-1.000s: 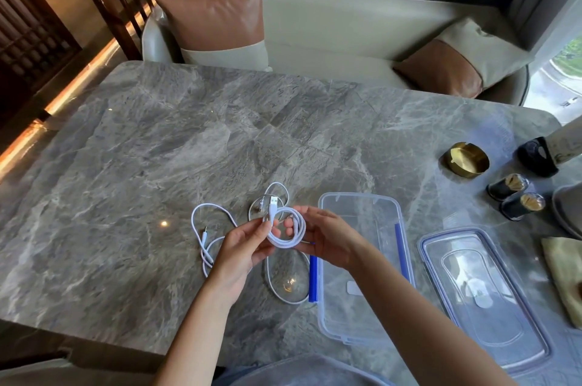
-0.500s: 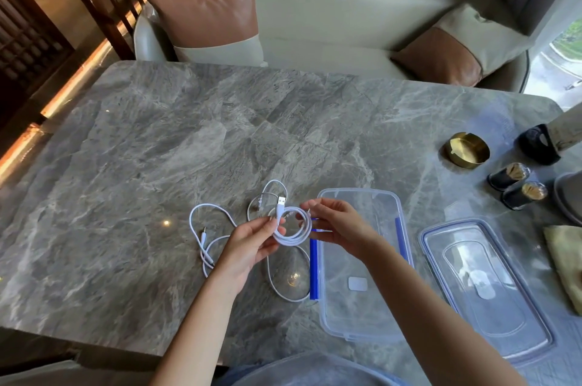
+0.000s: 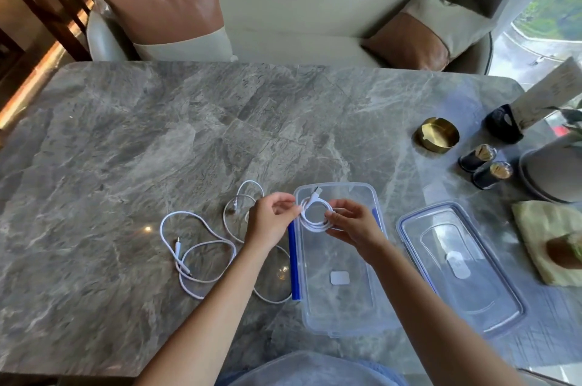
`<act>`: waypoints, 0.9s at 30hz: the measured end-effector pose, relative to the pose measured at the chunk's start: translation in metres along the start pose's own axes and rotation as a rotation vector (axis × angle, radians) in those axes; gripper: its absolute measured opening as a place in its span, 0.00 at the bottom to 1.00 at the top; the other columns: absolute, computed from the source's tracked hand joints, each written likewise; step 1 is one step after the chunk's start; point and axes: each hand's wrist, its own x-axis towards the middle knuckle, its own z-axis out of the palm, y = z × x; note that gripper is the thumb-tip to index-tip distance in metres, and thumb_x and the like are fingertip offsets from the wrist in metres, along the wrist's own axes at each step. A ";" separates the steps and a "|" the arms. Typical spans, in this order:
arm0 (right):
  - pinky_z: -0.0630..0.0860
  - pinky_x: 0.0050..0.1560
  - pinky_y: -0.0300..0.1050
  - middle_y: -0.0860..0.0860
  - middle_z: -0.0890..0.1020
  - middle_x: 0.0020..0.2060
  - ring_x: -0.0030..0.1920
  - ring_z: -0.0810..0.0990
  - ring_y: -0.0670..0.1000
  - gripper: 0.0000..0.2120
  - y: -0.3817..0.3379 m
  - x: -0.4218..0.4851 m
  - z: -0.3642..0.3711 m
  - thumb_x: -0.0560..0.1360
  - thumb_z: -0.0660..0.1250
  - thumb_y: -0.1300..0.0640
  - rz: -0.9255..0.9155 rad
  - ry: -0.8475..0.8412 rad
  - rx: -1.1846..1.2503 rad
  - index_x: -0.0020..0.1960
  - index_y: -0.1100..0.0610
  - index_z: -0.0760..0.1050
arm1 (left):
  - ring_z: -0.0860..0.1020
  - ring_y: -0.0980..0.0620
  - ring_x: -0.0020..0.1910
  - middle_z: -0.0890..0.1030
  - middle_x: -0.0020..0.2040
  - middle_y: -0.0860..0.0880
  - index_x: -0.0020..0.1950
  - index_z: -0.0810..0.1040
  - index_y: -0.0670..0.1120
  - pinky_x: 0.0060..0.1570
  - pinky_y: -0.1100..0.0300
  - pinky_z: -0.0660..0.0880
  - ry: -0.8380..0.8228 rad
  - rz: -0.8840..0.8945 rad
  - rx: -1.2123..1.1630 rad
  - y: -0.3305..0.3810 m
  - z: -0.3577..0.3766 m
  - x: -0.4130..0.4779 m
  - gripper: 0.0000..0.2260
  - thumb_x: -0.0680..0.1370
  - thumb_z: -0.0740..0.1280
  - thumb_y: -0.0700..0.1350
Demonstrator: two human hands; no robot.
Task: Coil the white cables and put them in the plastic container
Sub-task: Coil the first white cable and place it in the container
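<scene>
Over the marble bench [image 3: 163, 140], left hand [image 3: 270, 223] and right hand [image 3: 353, 226] each pinch one coiled white cable [image 3: 311, 228] — right above the plastic container [image 3: 343, 300].

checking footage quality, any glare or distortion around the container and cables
Head view: wide-angle distortion bows the table edges; small glare spots sit on the marble beside the loose cables and the container; the window is bright; the coiled cable looks slightly soft.
</scene>
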 end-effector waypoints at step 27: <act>0.80 0.48 0.58 0.62 0.80 0.49 0.44 0.82 0.59 0.09 0.056 0.046 0.011 0.71 0.71 0.61 -0.038 0.431 -0.352 0.51 0.56 0.78 | 0.79 0.47 0.43 0.78 0.47 0.48 0.53 0.75 0.44 0.47 0.50 0.79 0.011 -0.084 -0.063 -0.017 0.017 -0.003 0.12 0.71 0.71 0.37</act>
